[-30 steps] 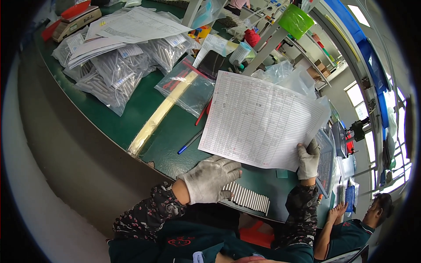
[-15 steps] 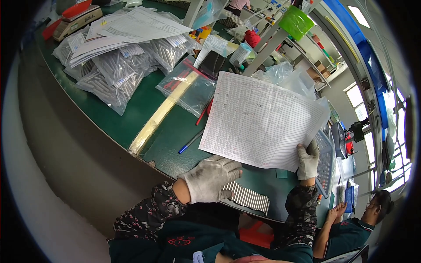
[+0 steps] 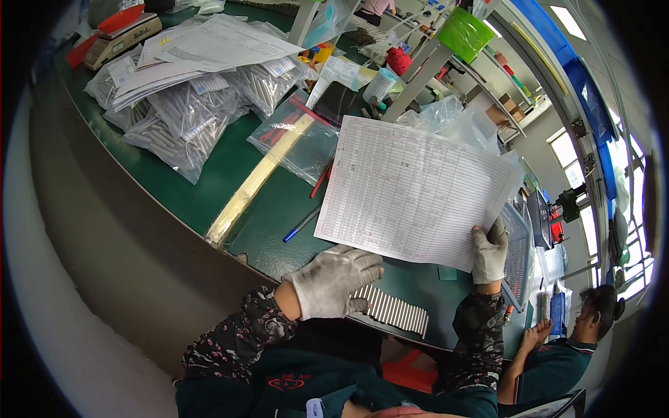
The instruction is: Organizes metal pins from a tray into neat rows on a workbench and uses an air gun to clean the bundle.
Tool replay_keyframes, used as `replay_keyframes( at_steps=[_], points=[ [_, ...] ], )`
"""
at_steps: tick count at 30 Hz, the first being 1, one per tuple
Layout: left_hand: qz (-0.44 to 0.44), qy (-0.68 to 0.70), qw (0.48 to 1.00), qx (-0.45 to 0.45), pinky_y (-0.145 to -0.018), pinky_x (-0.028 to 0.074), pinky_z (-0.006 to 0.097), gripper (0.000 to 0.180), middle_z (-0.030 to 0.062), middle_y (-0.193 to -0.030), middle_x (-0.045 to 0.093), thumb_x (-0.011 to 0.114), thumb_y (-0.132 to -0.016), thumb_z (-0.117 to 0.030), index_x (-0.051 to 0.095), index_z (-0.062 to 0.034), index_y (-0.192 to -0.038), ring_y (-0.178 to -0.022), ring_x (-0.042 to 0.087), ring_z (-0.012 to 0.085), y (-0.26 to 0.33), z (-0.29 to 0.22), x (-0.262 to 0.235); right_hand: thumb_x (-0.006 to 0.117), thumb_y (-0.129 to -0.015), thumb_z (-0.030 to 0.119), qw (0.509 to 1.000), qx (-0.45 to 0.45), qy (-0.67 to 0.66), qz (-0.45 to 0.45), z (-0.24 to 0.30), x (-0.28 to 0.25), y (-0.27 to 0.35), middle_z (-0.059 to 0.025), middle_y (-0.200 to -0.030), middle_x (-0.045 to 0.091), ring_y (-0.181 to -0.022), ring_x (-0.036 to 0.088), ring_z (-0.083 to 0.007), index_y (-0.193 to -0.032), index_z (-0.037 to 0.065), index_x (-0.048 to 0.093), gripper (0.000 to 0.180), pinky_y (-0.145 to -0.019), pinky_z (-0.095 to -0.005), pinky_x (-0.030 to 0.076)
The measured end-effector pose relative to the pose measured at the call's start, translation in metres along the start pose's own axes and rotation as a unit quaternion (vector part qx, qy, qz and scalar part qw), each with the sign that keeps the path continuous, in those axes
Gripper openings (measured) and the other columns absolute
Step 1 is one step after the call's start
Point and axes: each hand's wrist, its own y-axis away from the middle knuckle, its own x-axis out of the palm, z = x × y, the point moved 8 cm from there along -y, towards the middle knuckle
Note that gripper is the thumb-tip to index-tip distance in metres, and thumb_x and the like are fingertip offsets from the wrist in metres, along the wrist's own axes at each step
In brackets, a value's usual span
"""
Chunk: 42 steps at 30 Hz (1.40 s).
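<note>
My right hand (image 3: pixel 490 255), in a soiled white glove, pinches the lower right corner of a large printed sheet (image 3: pixel 411 188), with the thumb on top. The sheet is covered in a ruled table and sits tilted over the green tabletop. My left hand (image 3: pixel 336 281), gloved too, rests near the table's front edge with its fingers stretched out to the right. Its thumb reaches the left end of a row of short silver metal rods (image 3: pixel 394 310), laid side by side. Part of that row's left end is hidden under the hand.
A blue pen (image 3: pixel 302 224) lies left of the sheet. Further left are a yellow-taped strip (image 3: pixel 261 177), a clear plastic bag (image 3: pixel 306 150), and bags of metal rods (image 3: pixel 185 125) under papers. On the right stand a blue-grey basket (image 3: pixel 517 254) and a seated co-worker (image 3: pixel 568 355).
The sheet has shifted very slightly to the left. My hands keep nearly the same places, and the rods lie as before.
</note>
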Motion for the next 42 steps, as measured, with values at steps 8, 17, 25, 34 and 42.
replay_keyframes(
  at_steps=[8,17,25,34,42],
  points=[
    [-0.298,0.424,0.855,-0.029,-0.108,0.026,0.043,0.104,0.0133,-0.146,0.028,0.069,-0.071,-0.058,0.019,-0.0062,-0.145,-0.134,0.028,0.0246,0.014,0.029,-0.059,0.058,-0.083,-0.004,0.959,-0.267,0.09,-0.037,0.122,0.048,0.061,-0.0145,-0.115,0.059,-0.093,0.061,-0.0207,-0.132,-0.001,0.043,0.051,-0.081,-0.0289,0.048],
    [-0.47,0.525,0.679,-0.206,-0.07,0.046,0.025,0.017,0.0029,-0.088,0.061,0.061,-0.086,-0.011,0.06,-0.0008,-0.1,-0.08,0.057,0.0119,0.03,0.024,-0.084,0.064,-0.07,0.019,0.799,-0.384,0.343,0.311,0.157,0.17,0.13,-0.0157,-0.12,0.051,-0.097,0.058,-0.0249,-0.127,0.004,0.045,0.063,-0.073,-0.0346,0.05],
    [-0.421,0.419,0.73,-0.339,-0.079,0.047,0.027,0.028,0.0088,-0.099,0.066,0.061,-0.084,-0.008,0.06,0.0055,-0.108,-0.085,0.061,0.0136,0.099,0.115,-0.099,0.066,-0.068,0.013,0.851,-0.292,0.336,0.277,0.111,0.094,0.131,-0.0157,-0.109,0.058,-0.088,0.059,-0.0315,-0.116,0.004,0.051,0.052,-0.073,-0.0414,0.048],
    [-0.431,0.424,0.731,-0.317,-0.081,0.046,0.028,0.029,0.0072,-0.099,0.066,0.063,-0.082,-0.011,0.06,0.0046,-0.107,-0.087,0.06,0.0133,0.119,0.135,-0.095,0.053,-0.088,0.029,0.891,-0.193,0.382,0.15,0.037,0.019,0.158,-0.0229,-0.111,0.055,-0.096,0.054,-0.0378,-0.121,0.0,0.051,0.044,-0.084,-0.044,0.042],
    [-0.436,0.445,0.713,-0.322,-0.082,0.045,0.029,0.032,0.0071,-0.098,0.065,0.065,-0.08,-0.011,0.06,0.0049,-0.107,-0.088,0.059,0.0142,0.131,0.139,-0.098,0.039,-0.094,0.042,0.841,-0.238,0.464,0.143,0.017,0.021,0.179,-0.0215,-0.118,0.057,-0.107,0.052,-0.0417,-0.125,0.004,0.054,0.052,-0.092,-0.0485,0.039]
  ],
)
